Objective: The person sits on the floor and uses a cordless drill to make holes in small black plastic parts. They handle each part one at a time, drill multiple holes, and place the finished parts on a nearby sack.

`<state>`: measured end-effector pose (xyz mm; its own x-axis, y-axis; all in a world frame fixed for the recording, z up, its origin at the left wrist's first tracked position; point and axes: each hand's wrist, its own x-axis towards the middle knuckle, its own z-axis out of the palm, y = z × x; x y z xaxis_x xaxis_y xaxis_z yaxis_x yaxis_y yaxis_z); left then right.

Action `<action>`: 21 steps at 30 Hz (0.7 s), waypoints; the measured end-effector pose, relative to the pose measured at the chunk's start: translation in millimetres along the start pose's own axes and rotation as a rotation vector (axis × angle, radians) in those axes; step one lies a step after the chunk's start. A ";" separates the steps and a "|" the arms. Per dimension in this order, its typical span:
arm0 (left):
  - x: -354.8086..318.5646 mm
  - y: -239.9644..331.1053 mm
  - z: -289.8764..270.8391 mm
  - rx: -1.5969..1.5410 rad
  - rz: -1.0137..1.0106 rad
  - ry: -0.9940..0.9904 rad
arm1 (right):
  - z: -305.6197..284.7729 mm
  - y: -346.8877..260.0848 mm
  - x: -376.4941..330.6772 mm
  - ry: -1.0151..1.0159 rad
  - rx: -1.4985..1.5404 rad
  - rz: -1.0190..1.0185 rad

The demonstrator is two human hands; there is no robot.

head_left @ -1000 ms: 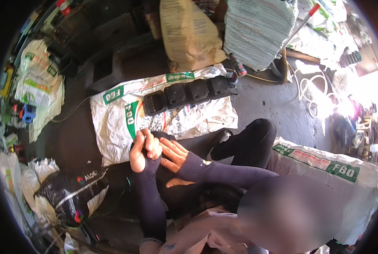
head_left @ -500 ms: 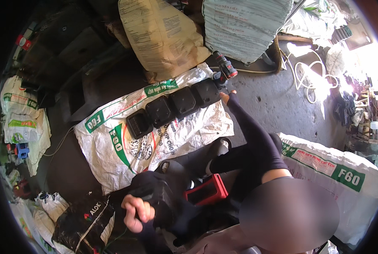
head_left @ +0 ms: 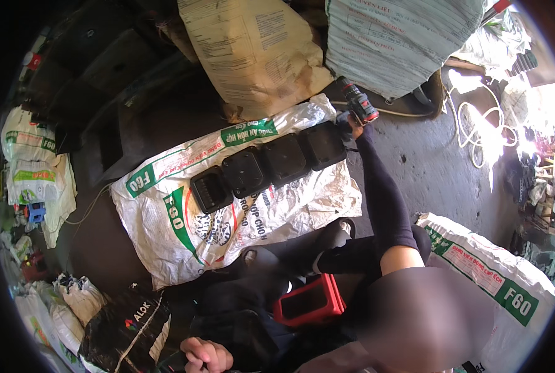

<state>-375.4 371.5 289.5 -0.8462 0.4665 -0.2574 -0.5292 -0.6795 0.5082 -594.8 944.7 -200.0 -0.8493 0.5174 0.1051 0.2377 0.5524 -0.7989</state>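
The cordless drill [head_left: 357, 104] lies on the floor at upper centre of the frame, past the row of four black square housings [head_left: 268, 166] on a white woven sack [head_left: 165, 230]. The right hand [head_left: 349, 127] reaches it, but whether its grip has closed cannot be told. The left hand [head_left: 206, 355], bottom centre, is curled shut on nothing visible. The housings look untouched by the drill so far.

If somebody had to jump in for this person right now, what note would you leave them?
Right hand: stretched far forward, at the black and red power drill lying on the floor beside the white sack; whether the fingers have closed on it cannot be told.
Left hand: low by the body, curled, holding nothing visible.
Four black square housings lie in a row on the white sack.
A red stool sits by the legs.
Done: housings laid out. Left: lifting the drill; no work on the housings shows.
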 end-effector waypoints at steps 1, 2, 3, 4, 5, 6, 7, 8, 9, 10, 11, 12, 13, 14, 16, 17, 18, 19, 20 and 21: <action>-1.1 -0.3 0.2 0.004 -0.003 0.020 | -10.0 -13.2 -0.2 0.063 0.103 -0.097; -1.6 -0.3 -0.8 0.032 0.026 0.003 | -23.4 -29.3 -0.3 0.127 0.179 -0.111; -0.7 -0.5 -3.1 0.058 0.054 -0.014 | -38.9 -48.3 2.4 0.192 0.258 -0.128; -1.8 -2.0 -3.3 0.082 0.079 -0.030 | -57.2 -69.3 6.8 0.199 0.056 -0.040; -2.4 -6.1 -3.1 0.078 0.098 -0.003 | -78.9 -91.7 10.5 0.207 -0.147 0.043; -3.3 -8.7 -2.2 0.087 0.102 0.068 | -102.1 -116.8 16.9 0.208 -0.354 0.135; -4.6 -11.1 -0.7 0.060 0.110 0.140 | -128.0 -142.9 20.6 0.167 -0.355 0.163; -3.8 -13.1 -0.2 0.116 0.108 0.148 | -153.7 -171.0 21.5 0.110 -0.378 0.122; -2.4 -15.6 0.3 0.118 0.110 0.170 | -178.7 -200.8 19.4 0.089 -0.449 0.126; -2.0 -17.0 0.6 0.163 0.113 0.144 | -201.3 -229.7 6.5 0.015 -0.124 0.022; 0.4 -16.4 -0.9 0.180 0.130 0.111 | -220.2 -260.0 -9.7 -0.031 0.157 -0.004; 4.6 -16.1 -3.1 0.180 0.148 0.011 | -241.5 -289.7 -29.9 -0.134 0.269 -0.051; 5.1 -17.0 -4.8 0.139 0.172 -0.089 | -262.3 -316.4 -61.2 -0.258 0.342 -0.039; 7.2 -18.9 -7.1 0.113 0.178 -0.138 | -275.3 -341.5 -93.3 -0.336 0.376 0.009; 7.2 -21.3 -10.3 0.088 0.160 -0.146 | -291.7 -386.0 -161.3 -0.414 0.423 0.016; 5.7 -22.4 -10.8 0.094 0.139 -0.130 | -294.0 -404.8 -196.3 -0.419 0.452 -0.051; 3.6 -23.1 -10.9 0.125 0.120 -0.065 | -290.2 -421.0 -231.4 -0.389 0.438 -0.109; 0.5 -24.9 -10.1 0.129 0.101 -0.006 | -286.3 -435.5 -263.9 -0.380 0.423 -0.176; -1.4 -25.9 -9.1 0.180 0.109 0.035 | -290.9 -449.2 -293.6 -0.518 0.394 -0.040; -2.7 -25.6 -8.3 0.245 0.146 0.014 | -291.1 -461.3 -318.0 -0.628 0.326 0.117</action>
<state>-360.1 383.0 270.3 -0.9140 0.3650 -0.1771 -0.3722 -0.5807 0.7240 -297.2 715.6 307.5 -0.9610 0.0336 -0.2747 0.2744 0.2425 -0.9305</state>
